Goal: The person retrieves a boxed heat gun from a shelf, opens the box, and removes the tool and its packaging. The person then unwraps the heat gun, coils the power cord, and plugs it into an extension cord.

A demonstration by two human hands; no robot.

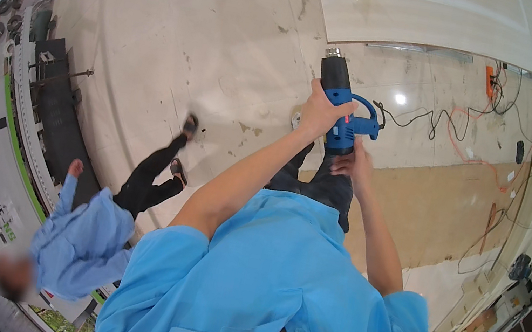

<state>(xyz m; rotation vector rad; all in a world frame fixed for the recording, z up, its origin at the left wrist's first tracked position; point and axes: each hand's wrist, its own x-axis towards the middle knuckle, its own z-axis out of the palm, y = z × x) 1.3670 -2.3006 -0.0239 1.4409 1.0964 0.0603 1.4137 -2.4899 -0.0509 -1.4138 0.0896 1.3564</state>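
A blue heat gun [341, 117] is held out in front of my body, its black barrel and metal nozzle pointing away from me. My left hand [322, 110] is wrapped round the left side of its blue housing, thumb across the top. At the near end, my right hand [357, 166] has its fingers curled against the rear of the tool, below the looped handle. Part of the right fingers is hidden behind the housing. A dark cord [398, 122] runs from the handle toward the right.
A large pale panel [448, 20] lies at the far right. Tangled cables and an orange power strip [489, 82] are on the floor near a brown board [442, 218]. Another person in blue [85, 241] stands at left beside a long machine [3, 184]. Shelving lines the right.
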